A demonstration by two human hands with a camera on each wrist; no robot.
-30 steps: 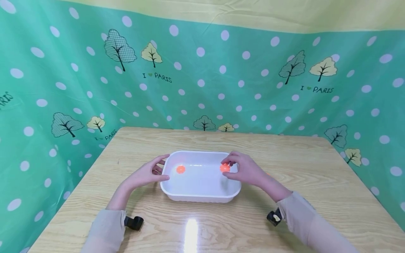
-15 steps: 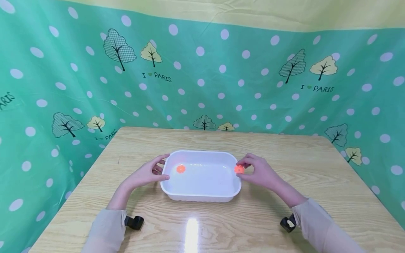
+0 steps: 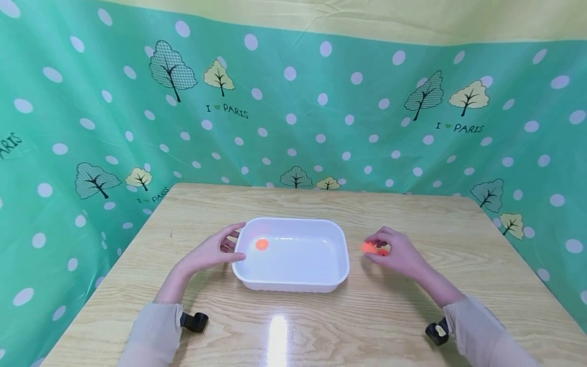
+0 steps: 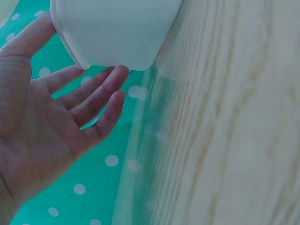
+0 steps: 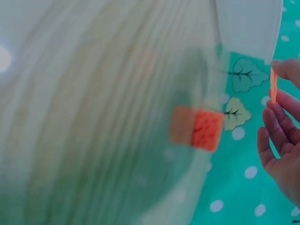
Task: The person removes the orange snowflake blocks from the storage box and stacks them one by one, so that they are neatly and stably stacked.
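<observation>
My left hand (image 3: 213, 253) holds the left end of a white plastic basin (image 3: 293, 286), thumb on the near side of the rim and fingers toward the far corner. In the left wrist view the lower fingers (image 4: 105, 117) stay loosely bent beneath the basin wall (image 4: 112, 37). Inside the basin's left part lies an orange notched disc (image 3: 262, 244). My right hand (image 3: 399, 253) pinches another thin orange disc (image 5: 273, 84), edge-on in the right wrist view, between thumb and fingertips above the table. Just beyond it, a red-orange, dimpled block-like piece (image 5: 207, 130) sits on the table, partly hidden in the head view.
The wooden table (image 3: 321, 326) is glossy and shows a bright light streak in front of the basin. A green dotted curtain (image 3: 293, 102) hangs behind it. Black wrist camera mounts (image 3: 194, 322) project from both sleeves near the tabletop.
My right hand has moved right with the pinched disc, from over the basin's right end, past the rim, to beside the red-orange piece. The left hand and basin stay put.
</observation>
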